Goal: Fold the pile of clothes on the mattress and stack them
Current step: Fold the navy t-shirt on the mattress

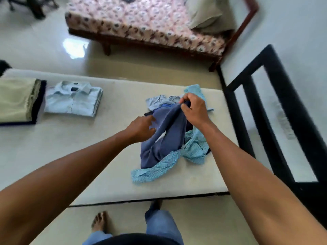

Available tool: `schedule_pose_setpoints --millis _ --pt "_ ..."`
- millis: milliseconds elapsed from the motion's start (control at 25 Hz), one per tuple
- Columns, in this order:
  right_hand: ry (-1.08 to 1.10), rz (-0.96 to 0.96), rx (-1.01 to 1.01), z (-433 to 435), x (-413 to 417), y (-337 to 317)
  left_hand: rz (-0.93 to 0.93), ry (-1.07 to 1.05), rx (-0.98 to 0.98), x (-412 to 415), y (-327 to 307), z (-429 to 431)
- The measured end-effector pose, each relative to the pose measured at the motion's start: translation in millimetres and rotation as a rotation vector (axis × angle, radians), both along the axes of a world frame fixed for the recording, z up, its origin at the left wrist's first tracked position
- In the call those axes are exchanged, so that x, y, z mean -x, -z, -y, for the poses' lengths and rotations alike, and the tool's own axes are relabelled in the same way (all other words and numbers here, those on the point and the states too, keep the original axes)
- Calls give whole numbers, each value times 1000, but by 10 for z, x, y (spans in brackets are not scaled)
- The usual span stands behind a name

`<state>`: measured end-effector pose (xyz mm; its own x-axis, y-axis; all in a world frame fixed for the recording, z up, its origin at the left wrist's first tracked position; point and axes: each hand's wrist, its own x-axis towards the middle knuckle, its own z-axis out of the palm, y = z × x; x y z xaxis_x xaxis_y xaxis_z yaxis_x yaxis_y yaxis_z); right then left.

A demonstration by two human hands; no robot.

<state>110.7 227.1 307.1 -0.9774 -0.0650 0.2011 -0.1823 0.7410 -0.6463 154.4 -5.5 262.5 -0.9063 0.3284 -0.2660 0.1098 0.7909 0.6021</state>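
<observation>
Two hands at the blue garment [168, 138], right hand [194, 112] pinching it, left hand [141, 129] slack-fingered, teal shirt [194, 149] tangled underneath

navy garment [168, 135], turquoise chevron shirt [192, 149], pink floral bedsheet [141, 20]

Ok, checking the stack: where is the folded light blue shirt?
The folded light blue shirt lies left on the mattress in the head view, just right of the folded beige cloth.
</observation>
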Motion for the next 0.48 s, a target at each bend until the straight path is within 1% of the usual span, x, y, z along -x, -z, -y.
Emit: schedule_pose_setpoints --millis 120,200,280,360,480 --pt "117 -171 132 316 -318 -868 -176 28 -121 -49 -744 175" --pt "147 -248 199 535 -526 -1341 -301 46 -179 -46 -1195 261" --pt "165 -293 277 759 -658 -1720 -397 15 -226 -19 -1551 316" --pt "151 -329 368 928 -790 -2066 -490 -34 -254 -86 -1890 402" --pt "78 -375 412 1064 -907 -2504 -656 -90 -236 -259 -2272 603"
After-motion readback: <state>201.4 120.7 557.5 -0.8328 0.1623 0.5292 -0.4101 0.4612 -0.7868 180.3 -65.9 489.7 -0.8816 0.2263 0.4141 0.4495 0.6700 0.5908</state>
